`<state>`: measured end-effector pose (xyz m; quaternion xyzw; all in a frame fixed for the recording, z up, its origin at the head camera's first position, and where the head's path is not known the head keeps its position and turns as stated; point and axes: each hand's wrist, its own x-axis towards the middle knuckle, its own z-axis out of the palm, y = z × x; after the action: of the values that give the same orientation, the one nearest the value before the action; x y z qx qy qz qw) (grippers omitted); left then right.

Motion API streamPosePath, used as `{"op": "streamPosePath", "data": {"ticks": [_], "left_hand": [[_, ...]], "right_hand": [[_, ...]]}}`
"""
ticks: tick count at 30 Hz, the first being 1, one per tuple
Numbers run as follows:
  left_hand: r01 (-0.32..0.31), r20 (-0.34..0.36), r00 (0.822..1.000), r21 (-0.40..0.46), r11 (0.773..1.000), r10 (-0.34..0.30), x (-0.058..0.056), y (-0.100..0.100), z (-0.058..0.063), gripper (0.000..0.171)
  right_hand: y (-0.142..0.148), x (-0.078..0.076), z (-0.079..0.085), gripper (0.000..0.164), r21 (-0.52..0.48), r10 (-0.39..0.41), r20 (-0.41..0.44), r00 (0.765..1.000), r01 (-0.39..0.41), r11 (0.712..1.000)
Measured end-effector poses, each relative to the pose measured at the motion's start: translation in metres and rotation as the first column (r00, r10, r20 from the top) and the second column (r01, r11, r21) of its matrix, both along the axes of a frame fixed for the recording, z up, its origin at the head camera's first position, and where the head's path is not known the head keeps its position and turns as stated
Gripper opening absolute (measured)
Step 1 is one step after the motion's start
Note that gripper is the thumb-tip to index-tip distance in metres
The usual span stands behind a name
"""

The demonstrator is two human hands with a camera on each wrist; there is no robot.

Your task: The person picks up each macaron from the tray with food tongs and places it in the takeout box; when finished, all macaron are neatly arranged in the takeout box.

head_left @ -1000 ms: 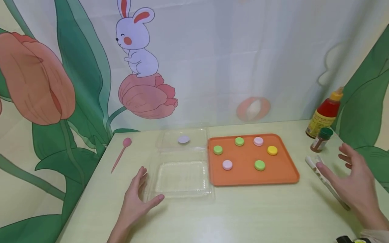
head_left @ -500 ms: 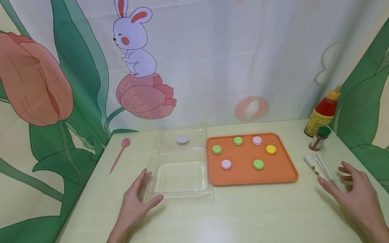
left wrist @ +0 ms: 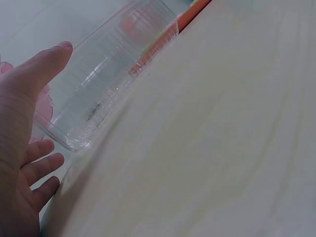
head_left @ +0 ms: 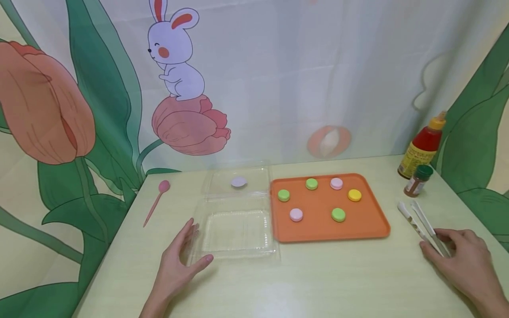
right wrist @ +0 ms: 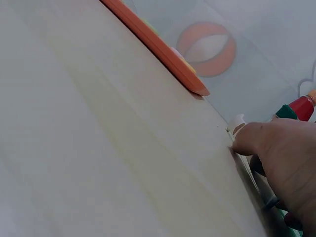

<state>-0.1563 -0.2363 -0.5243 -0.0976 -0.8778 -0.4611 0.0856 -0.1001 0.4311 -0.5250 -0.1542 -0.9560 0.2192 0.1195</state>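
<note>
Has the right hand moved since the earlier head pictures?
Yes: judged against the orange tray, the right hand has moved lower in the head view, down to the white tongs.

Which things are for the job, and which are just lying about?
Probably for the job:
slim white-and-grey tongs, in the right hand
clear plastic box, by the left hand
perhaps round pastel macarons, orange tray

Seemingly lying about:
pink round-headed stick
red bottle, yellow cap
small brown jar, green lid

White tongs (head_left: pixel 424 220) slanted on table (head_left: pixel 318 280), spread; clear plastic container (head_left: pixel 236 232) lying open.
</note>
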Motion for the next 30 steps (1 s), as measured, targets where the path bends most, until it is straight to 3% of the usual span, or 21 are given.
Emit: {"op": "streamPosePath", "data": {"ticks": [8,14,20,30], "left_hand": [[-0.004,-0.002,1.0,-0.019,1.0,0.004,-0.001,0.002,0.0,0.104],[0.0,-0.002,1.0,-0.02,1.0,0.0,-0.001,0.002,0.0,0.103],[-0.001,0.01,1.0,-0.03,1.0,0.001,-0.002,0.002,-0.001,0.104],[-0.002,0.018,1.0,-0.031,1.0,0.003,-0.001,0.001,-0.001,0.104]], "right_hand": [[0.0,-0.001,-0.001,0.048,-0.017,0.024,-0.077,0.997,-0.026,1.0],[-0.001,-0.002,0.005,0.049,-0.068,-0.018,-0.076,0.997,0.013,0.998],[-0.011,0.001,0.011,0.051,-0.09,-0.031,-0.127,0.991,0.02,0.996],[-0.032,-0.003,0.029,0.058,-0.097,0.019,-0.13,0.991,-0.031,0.995]]}}
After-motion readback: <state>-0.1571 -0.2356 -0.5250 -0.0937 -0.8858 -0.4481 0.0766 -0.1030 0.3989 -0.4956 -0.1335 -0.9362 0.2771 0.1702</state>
